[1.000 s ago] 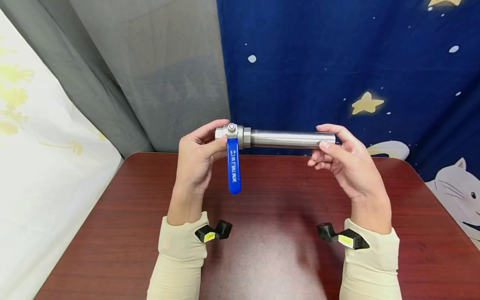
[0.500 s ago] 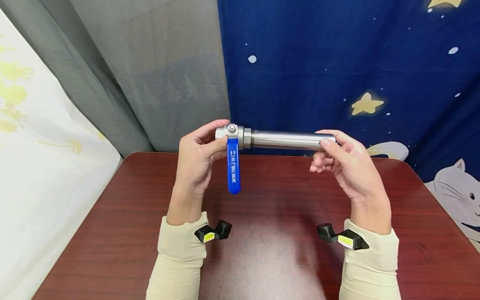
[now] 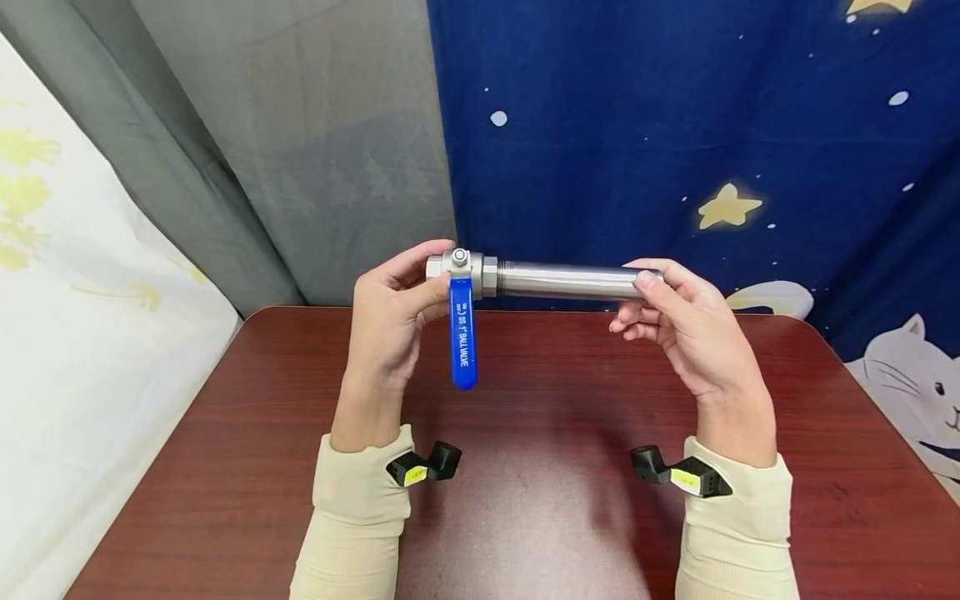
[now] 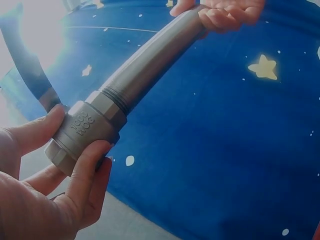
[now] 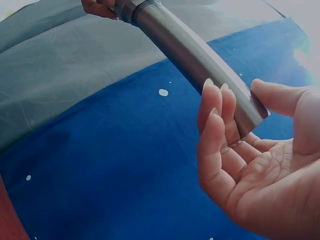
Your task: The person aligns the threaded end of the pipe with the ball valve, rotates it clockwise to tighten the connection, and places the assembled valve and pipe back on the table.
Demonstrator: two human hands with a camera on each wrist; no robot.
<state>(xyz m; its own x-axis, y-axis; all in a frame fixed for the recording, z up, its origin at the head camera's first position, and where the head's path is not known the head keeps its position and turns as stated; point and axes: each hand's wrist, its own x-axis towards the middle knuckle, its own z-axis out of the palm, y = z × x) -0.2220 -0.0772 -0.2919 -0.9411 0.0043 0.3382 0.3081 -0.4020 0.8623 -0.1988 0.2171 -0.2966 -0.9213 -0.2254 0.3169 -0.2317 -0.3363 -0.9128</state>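
A steel ball valve (image 3: 476, 268) with a blue lever (image 3: 464, 333) is held above the table by my left hand (image 3: 386, 321). The thumb lies on the near side of the valve body, by the lever's root, and the fingers go round behind. A smooth steel pipe (image 3: 570, 281) sits with its threaded end in the valve's right-hand port; a few thread turns show at the joint. My right hand (image 3: 701, 325) pinches the pipe's free end between thumb and fingers, as the right wrist view also shows on the pipe (image 5: 200, 60). The lever hangs toward me, square to the pipe.
A dark red-brown wooden table (image 3: 525, 500) lies below both hands. Behind it hang a grey curtain (image 3: 322, 125) and a blue curtain (image 3: 600, 125) with stars and a cat. White cloth (image 3: 97, 375) borders the left side.
My right thumb has slid upward over the pipe's near side while the index finger has gone lower behind it. The left hand keeps its grip on the valve, and the lever's position is unchanged.
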